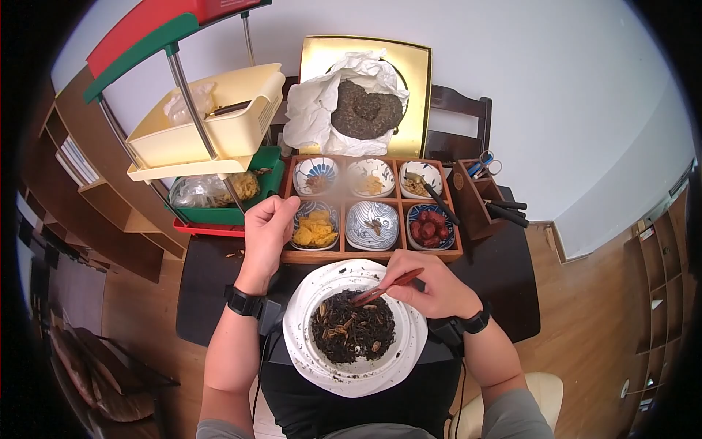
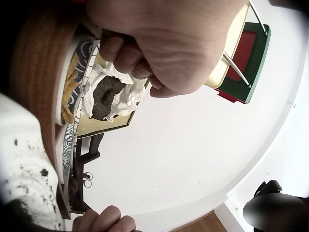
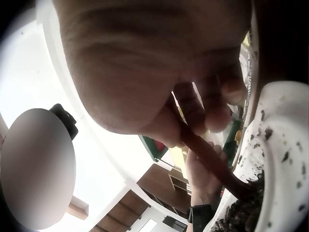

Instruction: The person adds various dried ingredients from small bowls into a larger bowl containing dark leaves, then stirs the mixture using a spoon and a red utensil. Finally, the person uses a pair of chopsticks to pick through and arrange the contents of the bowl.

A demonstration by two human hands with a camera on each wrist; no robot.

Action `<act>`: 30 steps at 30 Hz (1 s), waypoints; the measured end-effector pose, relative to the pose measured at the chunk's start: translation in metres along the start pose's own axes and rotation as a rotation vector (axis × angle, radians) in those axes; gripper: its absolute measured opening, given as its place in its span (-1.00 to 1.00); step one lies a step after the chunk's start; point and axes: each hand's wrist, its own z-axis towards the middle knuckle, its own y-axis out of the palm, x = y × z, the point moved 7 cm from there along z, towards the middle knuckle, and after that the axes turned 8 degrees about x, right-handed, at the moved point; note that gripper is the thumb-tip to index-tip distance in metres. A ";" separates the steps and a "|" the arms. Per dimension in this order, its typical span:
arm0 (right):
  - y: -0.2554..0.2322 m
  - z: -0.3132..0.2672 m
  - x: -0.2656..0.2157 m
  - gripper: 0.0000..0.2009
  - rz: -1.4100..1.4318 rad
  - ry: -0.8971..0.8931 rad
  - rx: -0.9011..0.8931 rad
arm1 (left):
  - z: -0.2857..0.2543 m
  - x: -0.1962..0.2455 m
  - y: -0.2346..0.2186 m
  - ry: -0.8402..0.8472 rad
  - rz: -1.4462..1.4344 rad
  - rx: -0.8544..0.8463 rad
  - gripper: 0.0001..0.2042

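In the head view, the right hand grips reddish-brown wooden tongs, whose tips are in dark loose leaves mixed with brown pieces. A white bowl holds them. The right wrist view shows the tongs slanting from the hand into the leaves. The left hand has curled fingers, with nothing visible in them, beside the dish of yellow pieces at the wooden box's left edge. Curled fingers of the left hand also show in the left wrist view.
The divided wooden box holds several patterned dishes, one with red dates. Behind it, a dark pressed cake lies on white paper. A tiered rack stands left; a wooden holder with scissors stands right.
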 end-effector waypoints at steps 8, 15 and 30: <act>0.001 0.003 -0.006 -0.86 0.009 -0.063 0.004 | 0.000 -0.001 -0.001 -0.001 0.002 0.001 -0.61; -0.003 0.001 0.000 -0.90 -0.022 -0.004 0.054 | 0.000 0.001 0.000 0.003 -0.001 -0.002 -0.61; 0.004 0.001 -0.002 -0.88 -0.033 0.023 -0.004 | 0.000 0.001 0.000 0.000 0.011 0.003 -0.61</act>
